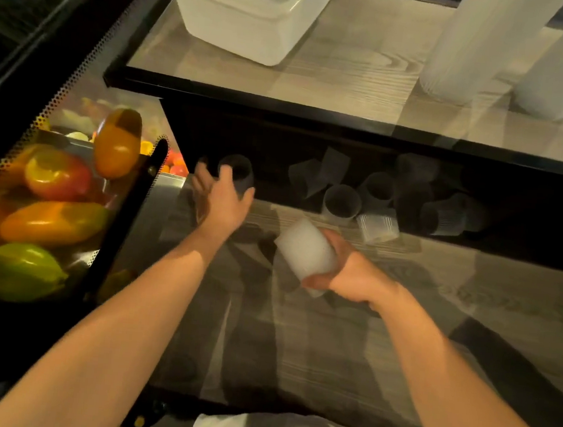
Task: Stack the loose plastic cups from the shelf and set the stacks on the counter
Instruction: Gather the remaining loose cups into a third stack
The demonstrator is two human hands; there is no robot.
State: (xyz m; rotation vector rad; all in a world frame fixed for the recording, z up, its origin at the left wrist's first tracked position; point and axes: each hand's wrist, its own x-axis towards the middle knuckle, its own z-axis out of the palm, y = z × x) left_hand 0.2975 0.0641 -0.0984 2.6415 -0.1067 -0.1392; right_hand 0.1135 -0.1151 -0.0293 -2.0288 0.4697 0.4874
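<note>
The left hand [221,197] curls its fingers round a dark cup [239,175] at the shelf's left end. The right hand [346,271] grips a frosted stack [304,250], tilted, mouth apparently leftward. More loose cups [377,202] lie in shadow further right. Nesting goes best with the rims aligned squarely before pushing.

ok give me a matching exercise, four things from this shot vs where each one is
Things:
1. white tub
2. frosted cup
3. dark cup
4. peppers

Places:
A. in the right hand
B. behind the glass on the left
C. on the upper counter
D. at the shelf's left end, gripped by the left hand

Pairs: 1-C, 2-A, 3-D, 4-B
</note>
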